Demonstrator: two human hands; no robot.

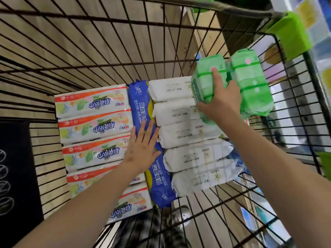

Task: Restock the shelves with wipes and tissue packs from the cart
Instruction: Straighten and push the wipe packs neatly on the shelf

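— Gripping what, the right hand [221, 97]?

— It is clamped on a green plastic tissue pack [208, 83], with the fingers [215, 76] over the top face and the thumb at the lower edge. The pack is lifted above the right part of the black wire cart [107, 51]. A second green plastic pack [250, 83] is just beside it, touching it on the right; I cannot tell if the hand carries this one also.

— And the left hand [143, 147]?

— It is flat, with fingers spread apart, and holds nothing. It lies over a long blue plastic wipes pack [138, 99] in the middle of the cart.

— What else lies in the cart?

— Left of the blue pack there is a column of white tissue packs with orange stripes [93, 102], one beside the other. Right of it there is a column of plain white soft wipes packs [172, 88], under the lifted green pack. At the upper right corner of the cart sits a bright green plastic corner piece [290, 34].
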